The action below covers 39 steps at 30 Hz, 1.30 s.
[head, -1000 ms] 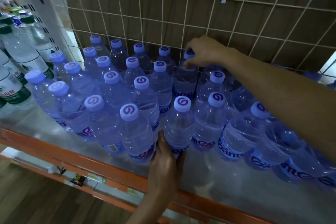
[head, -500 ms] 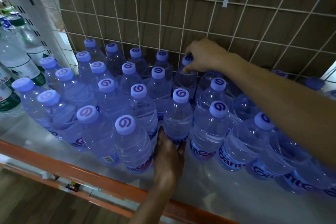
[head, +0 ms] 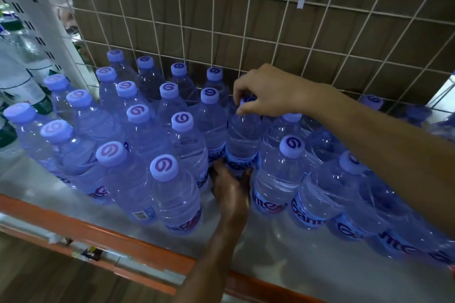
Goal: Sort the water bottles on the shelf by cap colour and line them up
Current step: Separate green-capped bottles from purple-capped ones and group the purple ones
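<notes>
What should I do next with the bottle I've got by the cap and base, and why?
Probably nudge it snug against the bottle on its left, then let go. Your right hand pinches the cap of the held bottle and your left hand grips its base; its cap sits about level with that neighbour's cap, same purple-blue, so it seems to belong in this row.
</notes>
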### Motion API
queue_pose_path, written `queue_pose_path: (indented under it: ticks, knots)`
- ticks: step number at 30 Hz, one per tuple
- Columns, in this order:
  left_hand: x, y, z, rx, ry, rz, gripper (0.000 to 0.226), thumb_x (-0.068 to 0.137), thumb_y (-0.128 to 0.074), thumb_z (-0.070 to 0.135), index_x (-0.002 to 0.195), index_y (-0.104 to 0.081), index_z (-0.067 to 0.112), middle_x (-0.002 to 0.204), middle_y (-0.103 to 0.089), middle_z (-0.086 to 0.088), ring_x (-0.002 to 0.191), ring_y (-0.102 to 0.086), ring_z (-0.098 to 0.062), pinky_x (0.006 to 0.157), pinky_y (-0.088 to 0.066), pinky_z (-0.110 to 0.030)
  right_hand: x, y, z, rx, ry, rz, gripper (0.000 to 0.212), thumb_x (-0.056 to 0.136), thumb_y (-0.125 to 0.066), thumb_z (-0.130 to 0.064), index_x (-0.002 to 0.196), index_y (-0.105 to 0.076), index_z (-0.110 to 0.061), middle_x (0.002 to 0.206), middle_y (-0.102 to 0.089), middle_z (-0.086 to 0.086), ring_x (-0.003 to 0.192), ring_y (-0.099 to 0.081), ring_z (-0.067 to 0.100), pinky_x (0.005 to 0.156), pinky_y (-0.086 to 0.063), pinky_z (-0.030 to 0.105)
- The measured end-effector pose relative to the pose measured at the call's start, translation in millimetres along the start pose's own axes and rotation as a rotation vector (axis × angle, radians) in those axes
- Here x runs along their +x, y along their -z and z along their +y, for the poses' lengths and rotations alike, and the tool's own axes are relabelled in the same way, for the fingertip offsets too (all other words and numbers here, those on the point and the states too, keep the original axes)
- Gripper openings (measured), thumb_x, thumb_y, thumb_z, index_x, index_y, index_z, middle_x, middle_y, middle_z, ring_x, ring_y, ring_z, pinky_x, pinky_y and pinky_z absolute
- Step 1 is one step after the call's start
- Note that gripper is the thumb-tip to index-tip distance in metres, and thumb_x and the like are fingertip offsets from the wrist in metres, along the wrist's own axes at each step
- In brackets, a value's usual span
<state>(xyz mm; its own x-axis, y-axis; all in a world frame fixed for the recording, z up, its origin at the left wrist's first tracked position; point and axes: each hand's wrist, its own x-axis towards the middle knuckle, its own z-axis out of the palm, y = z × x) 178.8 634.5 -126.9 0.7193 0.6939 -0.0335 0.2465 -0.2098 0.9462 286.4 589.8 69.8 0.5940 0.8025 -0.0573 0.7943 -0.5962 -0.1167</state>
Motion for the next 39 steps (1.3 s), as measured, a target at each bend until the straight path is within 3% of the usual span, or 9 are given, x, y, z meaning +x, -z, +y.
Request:
queue_pose_path:
  ticks: [6, 10, 14, 16, 21, 25, 27, 31, 39]
  knots:
    - [2.4, -1.4, -1.5, 0.099, -0.072, 0.003, 0.046, 0.085, -0.067, 0.022, 0.124, -0.046, 0.008, 0.123, -0.053, -0.014, 0.11, -0.052, -0.032, 0.089, -0.045, -0.037, 1.7, -8.7, -4.8, 0.029, -0.099, 0.077, 0.021, 0.084, -0.068, -0.031, 0.092, -0.063, -0.013, 0.09, -0.062, 0.005, 0.084, -0.057, 0.02, 0.067, -0.04, 0.029]
    - [-1.4, 0.4, -2.4, 0.191, -0.108, 0.037, 0.021, 0.089, -0.059, 0.011, 0.107, -0.052, 0.02, 0.104, -0.059, 0.008, 0.086, -0.056, 0.005, 0.065, -0.042, -0.003, 1.4, -13.3, -9.7, 0.015, -0.165, 0.116, 0.022, 0.084, -0.067, -0.032, 0.093, -0.061, -0.013, 0.094, -0.056, 0.008, 0.089, -0.056, 0.025, 0.068, -0.037, 0.029]
    - [-2.2, 2.1, -6.2, 0.245, -0.219, 0.016, 0.041, 0.09, -0.059, 0.015, 0.127, -0.045, 0.006, 0.13, -0.046, -0.013, 0.113, -0.05, -0.027, 0.087, -0.041, -0.029, 0.6, -15.9, -13.5, -0.01, -0.202, 0.138, 0.022, 0.085, -0.066, -0.031, 0.089, -0.059, -0.011, 0.098, -0.062, 0.014, 0.09, -0.059, 0.031, 0.066, -0.036, 0.031]
    - [-4.6, 8.8, -10.7, 0.317, -0.235, -0.054, 0.041, 0.091, -0.053, 0.009, 0.13, -0.045, 0.005, 0.128, -0.047, -0.017, 0.113, -0.049, -0.032, 0.086, -0.038, -0.028, -0.1, -16.8, -15.8, -0.022, -0.215, 0.128, 0.023, 0.087, -0.064, -0.031, 0.089, -0.059, -0.009, 0.099, -0.063, 0.015, 0.09, -0.058, 0.032, 0.066, -0.036, 0.032]
    - [-46.4, 65.6, -26.6, 0.316, -0.452, -0.316, 0.035, 0.084, -0.047, 0.013, 0.113, -0.064, 0.005, 0.108, -0.064, -0.011, 0.099, -0.062, -0.022, 0.084, -0.04, -0.018, -24.8, -4.6, -35.5, -0.127, -0.218, 0.236, 0.037, 0.087, -0.062, -0.037, 0.112, -0.058, -0.009, 0.112, -0.059, 0.015, 0.104, -0.054, 0.031, 0.08, -0.041, 0.036]
    - [-63.7, 127.7, -39.8, 0.308, -0.429, -0.471, 0.025, 0.082, -0.054, 0.02, 0.102, -0.07, 0.019, 0.096, -0.068, 0.007, 0.085, -0.062, -0.002, 0.076, -0.048, -0.011, -52.3, 4.1, -80.5, 0.224, -0.007, 0.268, 0.032, 0.085, -0.061, -0.043, 0.108, -0.062, -0.021, 0.098, -0.066, -0.002, 0.085, -0.061, 0.01, 0.076, -0.046, 0.022]
    - [-57.8, 153.6, -47.5, 0.311, -0.403, -0.408, 0.017, 0.078, -0.06, 0.021, 0.092, -0.071, 0.019, 0.085, -0.068, 0.012, 0.077, -0.064, 0.0, 0.067, -0.047, -0.006, -55.1, -2.5, -101.9, 0.283, 0.096, 0.098, 0.039, 0.083, -0.061, -0.048, 0.115, -0.058, -0.027, 0.099, -0.065, -0.008, 0.08, -0.058, 0.002, 0.071, -0.042, 0.015]
    - [-37.0, 181.8, -50.2, 0.381, -0.297, -0.215, 0.018, 0.076, -0.075, 0.017, 0.086, -0.06, 0.019, 0.075, -0.064, 0.01, 0.068, -0.064, -0.01, 0.062, -0.049, -0.026, -45.4, -30.3, -121.0, 0.166, 0.21, -0.024, 0.06, 0.078, -0.066, -0.051, 0.131, -0.046, -0.031, 0.109, -0.055, -0.01, 0.075, -0.044, -0.004, 0.074, -0.034, 0.018]
    - [-27.9, 171.4, -65.9, 0.387, -0.412, -0.255, 0.054, 0.077, -0.067, 0.031, 0.124, -0.049, 0.012, 0.116, -0.054, -0.012, 0.088, -0.066, -0.031, 0.07, -0.055, -0.044, -46.0, -35.1, -117.0, 0.072, 0.138, 0.125, 0.032, 0.077, -0.071, -0.043, 0.095, -0.059, -0.019, 0.085, -0.056, -0.004, 0.08, -0.048, 0.012, 0.074, -0.043, 0.031]
